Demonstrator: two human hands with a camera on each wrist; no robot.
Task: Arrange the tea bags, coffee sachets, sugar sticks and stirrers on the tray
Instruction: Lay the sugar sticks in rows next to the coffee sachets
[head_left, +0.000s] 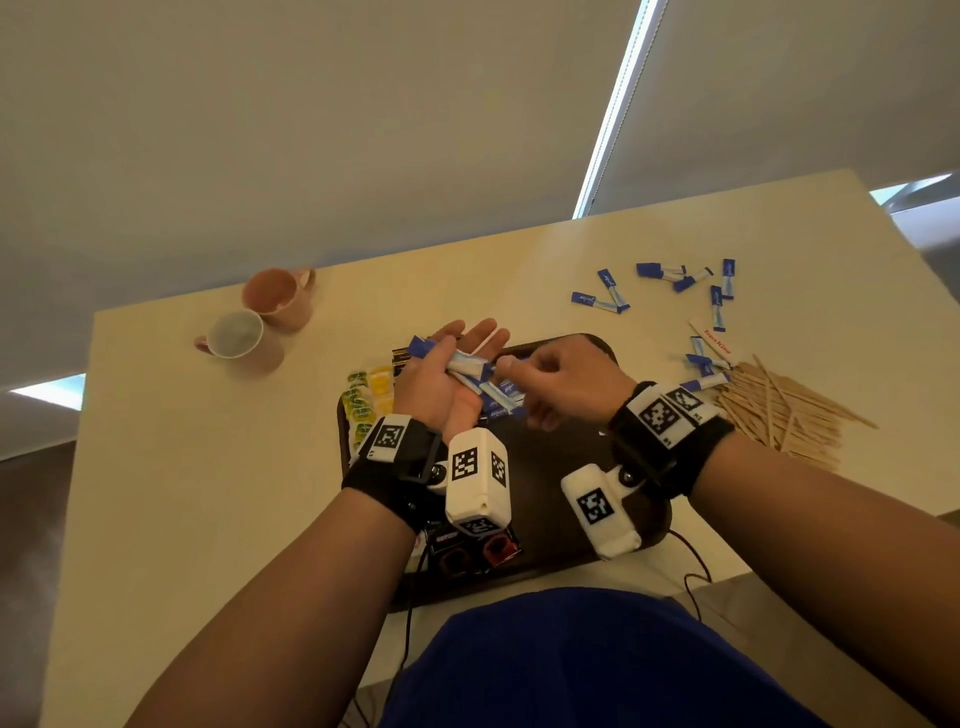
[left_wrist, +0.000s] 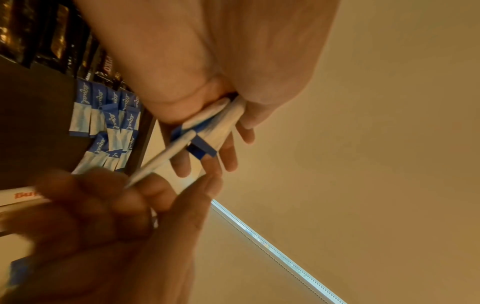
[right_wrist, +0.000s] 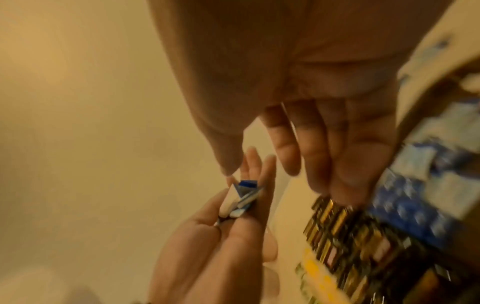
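Light: I see warm, dim indoor light; a bright daylight strip (head_left: 613, 109) between the blinds (head_left: 311, 130) glares white.
Head view: sharp at centre, table (head_left: 182, 441) edges bowed by the wide lens.
Left wrist view: right hand (left_wrist: 103, 236) close, dark, out of focus.
Right wrist view: motion blur smears the tray (right_wrist: 389, 236) side; amber cast, soft everywhere.

"equal" on blue sugar sticks (left_wrist: 103, 115) (script lettering); red "Tops King" on white sachet (head_left: 714, 347)
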